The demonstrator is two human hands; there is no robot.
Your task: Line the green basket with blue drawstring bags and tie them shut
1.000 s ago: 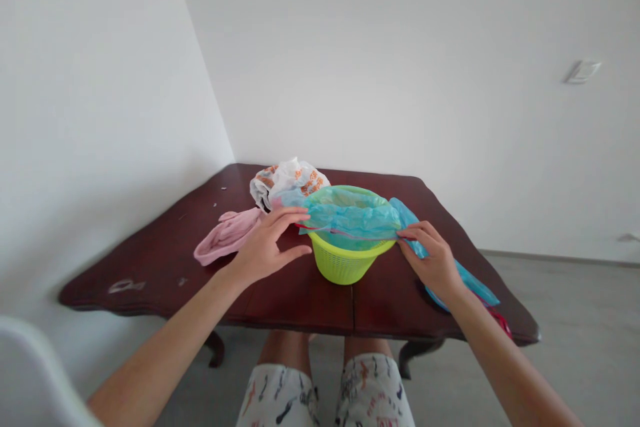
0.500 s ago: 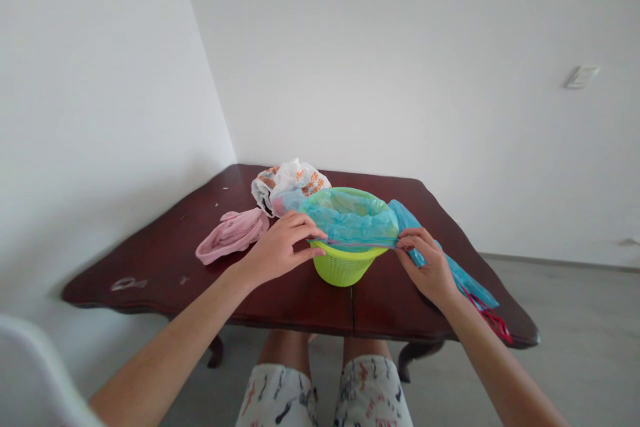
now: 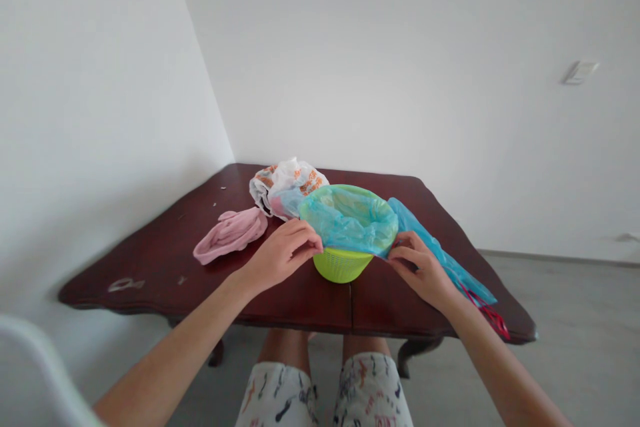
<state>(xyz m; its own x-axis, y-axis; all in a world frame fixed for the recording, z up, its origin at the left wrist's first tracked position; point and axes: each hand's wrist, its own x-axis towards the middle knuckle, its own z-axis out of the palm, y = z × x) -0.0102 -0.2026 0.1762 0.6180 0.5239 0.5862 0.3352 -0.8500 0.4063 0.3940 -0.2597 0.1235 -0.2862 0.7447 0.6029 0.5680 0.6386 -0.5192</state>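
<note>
A green plastic basket [image 3: 341, 268] with a perforated wall stands upright on the table. Inside it lies a thin blue plastic bag [image 3: 350, 230], its edge folded over the near rim. At the rim's left front, my left hand [image 3: 287, 247] pinches the bag's edge between thumb and fingers. My right hand [image 3: 420, 263] pinches the same edge at the right front. Between the two hands the edge is drawn taut, a little below the rim. The basket's far rim shows through the translucent film.
On the dark red wooden table [image 3: 175, 260], a pink folded cloth [image 3: 231, 235] lies to the left. Behind it sits a crumpled white plastic bag [image 3: 295, 183] with orange print. Another blue bag [image 3: 445, 253] with red drawstrings stretches along the right side. White walls border the table.
Both hands have pulled the bag's edge down over the basket's front rim. My right hand is slightly lower and further left. The bag now covers more of the rim.
</note>
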